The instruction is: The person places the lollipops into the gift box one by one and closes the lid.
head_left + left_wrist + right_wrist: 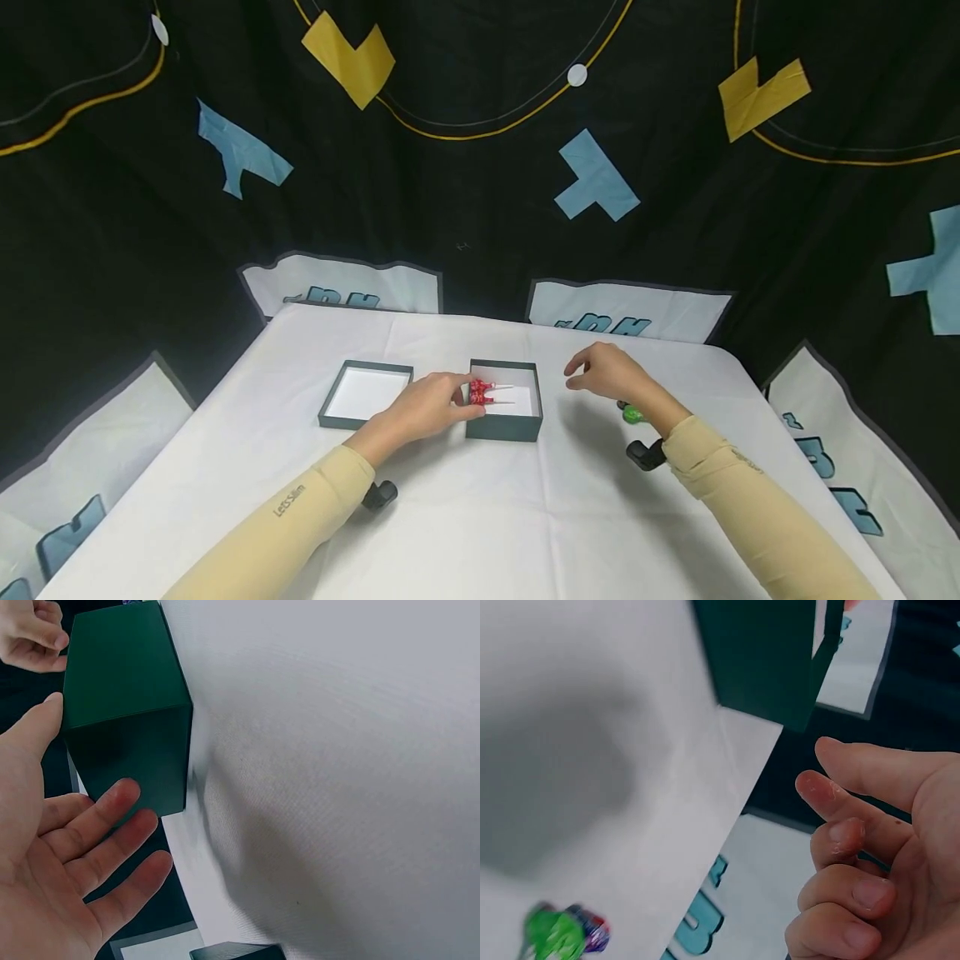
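Observation:
Red-wrapped lollipops [482,392] with white sticks lie in the open dark green box [504,428]. My left hand [429,407] is at the left side of this box, thumb and index fingertips right at its rim. In the left wrist view, the fingers of that hand are loosely extended beside the box's green wall [127,667]. Right of the box, my right hand [609,372] hovers with nothing in it, thumb and index finger apart and the other fingers loosely curled. Below it on the cloth lie a green-wrapped candy [555,934] and a dark, shiny one [597,933].
A shallow green-edged lid [367,395], white inside, lies left of the box. Everything rests on a table with a white cloth [480,517]. Behind it hangs a black curtain [465,200] with blue and yellow tape pieces.

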{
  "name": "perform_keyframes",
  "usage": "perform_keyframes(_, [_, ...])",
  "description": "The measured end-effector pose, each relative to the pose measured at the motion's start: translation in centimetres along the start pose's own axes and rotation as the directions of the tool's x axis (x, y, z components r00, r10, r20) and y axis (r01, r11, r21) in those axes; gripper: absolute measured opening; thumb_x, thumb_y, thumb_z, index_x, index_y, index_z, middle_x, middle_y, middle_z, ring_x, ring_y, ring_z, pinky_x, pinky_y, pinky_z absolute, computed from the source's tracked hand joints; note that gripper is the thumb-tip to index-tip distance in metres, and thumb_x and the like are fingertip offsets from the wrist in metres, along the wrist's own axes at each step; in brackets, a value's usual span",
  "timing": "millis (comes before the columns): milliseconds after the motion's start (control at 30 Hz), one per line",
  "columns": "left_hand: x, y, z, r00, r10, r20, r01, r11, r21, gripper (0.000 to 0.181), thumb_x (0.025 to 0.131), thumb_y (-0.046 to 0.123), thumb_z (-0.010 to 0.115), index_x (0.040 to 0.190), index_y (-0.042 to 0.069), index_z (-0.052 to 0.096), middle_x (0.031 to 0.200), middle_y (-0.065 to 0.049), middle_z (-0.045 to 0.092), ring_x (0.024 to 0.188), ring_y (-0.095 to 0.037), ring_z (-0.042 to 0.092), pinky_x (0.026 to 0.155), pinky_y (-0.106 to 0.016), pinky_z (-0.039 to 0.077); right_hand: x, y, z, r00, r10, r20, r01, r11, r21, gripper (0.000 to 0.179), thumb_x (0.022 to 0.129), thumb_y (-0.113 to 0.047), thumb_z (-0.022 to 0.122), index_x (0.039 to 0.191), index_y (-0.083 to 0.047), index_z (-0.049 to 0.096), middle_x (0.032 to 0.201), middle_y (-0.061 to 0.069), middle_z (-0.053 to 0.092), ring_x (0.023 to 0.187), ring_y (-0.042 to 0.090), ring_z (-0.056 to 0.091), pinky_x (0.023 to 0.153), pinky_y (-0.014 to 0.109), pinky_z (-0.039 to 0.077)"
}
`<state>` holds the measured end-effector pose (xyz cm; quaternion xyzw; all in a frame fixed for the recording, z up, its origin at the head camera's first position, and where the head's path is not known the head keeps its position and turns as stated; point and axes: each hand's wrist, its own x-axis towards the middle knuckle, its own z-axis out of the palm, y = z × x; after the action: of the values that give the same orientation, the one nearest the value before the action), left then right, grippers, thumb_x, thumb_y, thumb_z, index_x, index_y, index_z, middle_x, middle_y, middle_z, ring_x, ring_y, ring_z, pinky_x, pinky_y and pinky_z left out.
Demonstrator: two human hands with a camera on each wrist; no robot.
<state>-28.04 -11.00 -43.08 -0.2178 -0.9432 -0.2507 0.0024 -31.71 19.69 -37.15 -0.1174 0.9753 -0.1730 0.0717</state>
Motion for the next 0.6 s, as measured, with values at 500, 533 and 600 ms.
perform_keyframes(500, [0.1,0.0,0.1,1.000,0.000,-0.003,0.000,1.000,0.010,0.067,0.087,0.047,0.076,0.142,0.011,0.059,0.076,0.009,0.060,0.070,-0.011,0.054,0.060,-0.029,0.043,-2.3,5.5,-0.8,0.999,0.044,-0.016,-0.044,0.999,0.019,0.027,0.090,-0.025,0.074,0.111,-0.008,0.078,0.101,0.009,0.069,0.087,0.021,0.058,0.073,0.038,0.050])
perform_keyframes(533, [0.1,0.0,0.1,1.000,0.000,-0.005,0.000,1.000,0.012,0.067,0.087,0.047,0.076,0.141,0.011,0.059,0.076,0.009,0.060,0.070,-0.011,0.054,0.060,-0.029,0.043,-2.5,5.8,-0.8,0.999,0.049,-0.018,-0.048,0.999,0.017,0.027,0.090,-0.025,0.074,0.110,-0.008,0.078,0.102,0.009,0.069,0.088,0.022,0.058,0.074,0.038,0.050])
perform_keyframes(600, [0.1,0.0,0.1,1.000,0.001,-0.009,-0.001,1.000,0.017,0.067,0.087,0.047,0.076,0.141,0.011,0.060,0.075,0.009,0.060,0.070,-0.011,0.054,0.060,-0.029,0.042,-2.7,6.3,-0.8,0.998,0.061,-0.023,-0.060,0.998,0.021,0.027,0.090,-0.024,0.073,0.111,-0.007,0.078,0.102,0.011,0.068,0.088,0.023,0.057,0.074,0.039,0.049])
